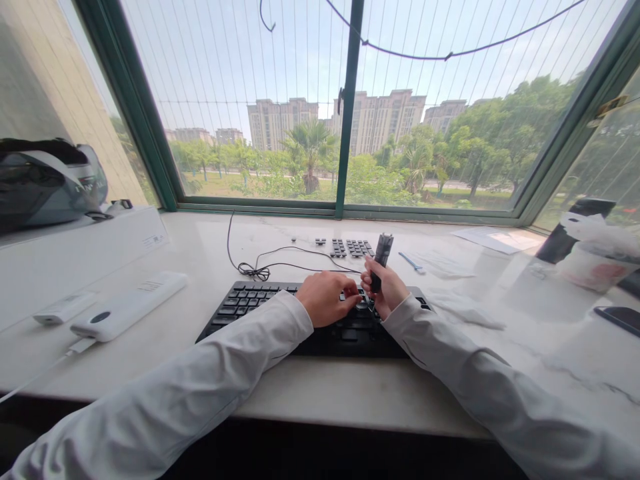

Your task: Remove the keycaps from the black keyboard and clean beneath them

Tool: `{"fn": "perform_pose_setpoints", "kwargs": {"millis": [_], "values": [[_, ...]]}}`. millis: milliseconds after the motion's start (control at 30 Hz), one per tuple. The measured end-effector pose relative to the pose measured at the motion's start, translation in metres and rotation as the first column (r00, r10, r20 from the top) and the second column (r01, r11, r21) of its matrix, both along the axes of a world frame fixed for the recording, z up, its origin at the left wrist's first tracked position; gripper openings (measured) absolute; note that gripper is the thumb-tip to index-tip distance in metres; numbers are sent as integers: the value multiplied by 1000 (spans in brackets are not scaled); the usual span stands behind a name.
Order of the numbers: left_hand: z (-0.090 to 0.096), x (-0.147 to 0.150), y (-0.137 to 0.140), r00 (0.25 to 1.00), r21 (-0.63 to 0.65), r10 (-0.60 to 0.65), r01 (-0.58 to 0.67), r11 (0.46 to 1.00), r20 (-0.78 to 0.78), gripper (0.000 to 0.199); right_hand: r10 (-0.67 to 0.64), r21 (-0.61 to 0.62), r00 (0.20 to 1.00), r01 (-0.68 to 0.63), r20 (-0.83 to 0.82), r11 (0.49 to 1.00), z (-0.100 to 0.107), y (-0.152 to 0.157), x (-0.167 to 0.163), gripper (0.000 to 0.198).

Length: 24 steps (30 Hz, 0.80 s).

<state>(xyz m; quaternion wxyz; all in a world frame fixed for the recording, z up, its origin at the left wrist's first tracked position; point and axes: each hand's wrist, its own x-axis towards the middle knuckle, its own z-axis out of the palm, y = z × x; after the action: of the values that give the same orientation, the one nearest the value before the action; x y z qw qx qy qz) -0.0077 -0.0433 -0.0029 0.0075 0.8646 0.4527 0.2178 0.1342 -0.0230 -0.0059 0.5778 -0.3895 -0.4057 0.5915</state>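
Observation:
A black keyboard (280,293) lies on the white sill in front of me, partly covered by my hands and sleeves. My left hand (327,298) rests over its right half, thumb and fingers bent together at the keys; whatever they hold is too small to make out. Close beside it, my right hand (387,287) is closed round a black handheld tool (383,252), held upright with its uneven end up. Thin wire seems to show below that hand, over the keys. Several loose black keycaps (360,249) lie in rows behind the keyboard.
A coiled black cable (254,271) lies behind the keyboard. To the right are a blue stick-like tool (411,261), clear plastic bags (465,308), papers (495,239) and a phone (620,319). A white power bank (130,307) and a white box (85,257) stand left.

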Motion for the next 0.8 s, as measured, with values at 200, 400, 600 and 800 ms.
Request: {"fn": "perform_pose_setpoints", "kwargs": {"millis": [200,400,600,800], "values": [[4,-1,-1,999,-25,14,-15,1000,-36,26,-13,69,1000,11,21,998,-4,-1,-3,38],[6,0,-5,997,-28,16,-18,999,-70,25,-3,137,999,-3,46,991,-8,-3,-6,35],[6,-1,-4,996,-28,39,-41,999,-83,27,32,122,999,-28,-30,992,-8,-1,-6,41],[6,-1,-3,996,-46,48,-52,998,-69,28,49,128,985,-28,-166,991,-5,-3,-5,44]]}}
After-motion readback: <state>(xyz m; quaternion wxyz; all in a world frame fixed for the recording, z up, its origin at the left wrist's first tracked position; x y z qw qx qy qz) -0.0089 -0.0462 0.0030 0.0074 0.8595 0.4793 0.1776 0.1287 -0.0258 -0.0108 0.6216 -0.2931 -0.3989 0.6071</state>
